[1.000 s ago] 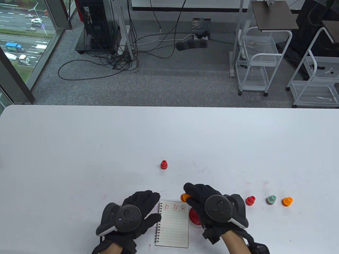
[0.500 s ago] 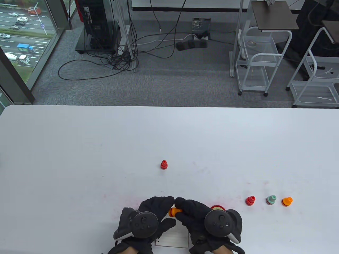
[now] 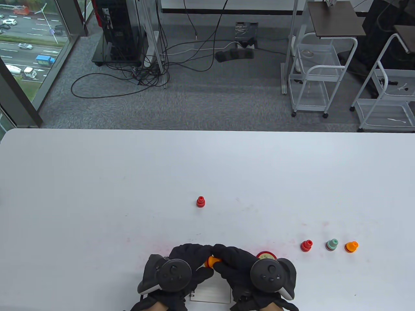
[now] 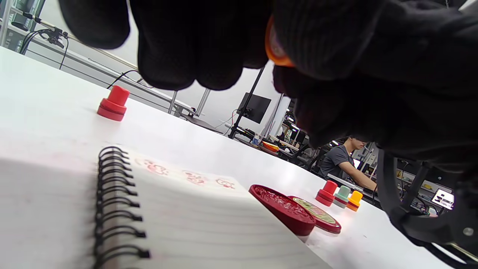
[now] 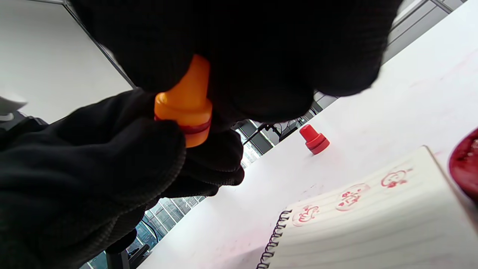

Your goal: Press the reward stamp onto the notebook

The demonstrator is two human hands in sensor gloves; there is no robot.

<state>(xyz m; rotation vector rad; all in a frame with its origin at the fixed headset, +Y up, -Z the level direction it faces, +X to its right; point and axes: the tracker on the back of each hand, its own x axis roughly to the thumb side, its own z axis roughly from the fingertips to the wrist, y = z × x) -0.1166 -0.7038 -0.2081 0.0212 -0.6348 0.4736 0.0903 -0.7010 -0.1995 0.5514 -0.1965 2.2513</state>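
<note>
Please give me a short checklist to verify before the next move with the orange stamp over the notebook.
1. Orange stamp gripped: ok, right hand and left hand both hold it.
2. Stamp clear of the paper: ok, held above the notebook.
3. Free space on the page: ok, only three prints along the top.
4. Ink pad open: ok.
5. Stamp face inked or uncapped: cannot tell.

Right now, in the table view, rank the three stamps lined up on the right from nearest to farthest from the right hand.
From the right hand:
1. Red stamp, left end of the row, nearest.
2. Green stamp, middle.
3. Orange stamp, right end, farthest.
</note>
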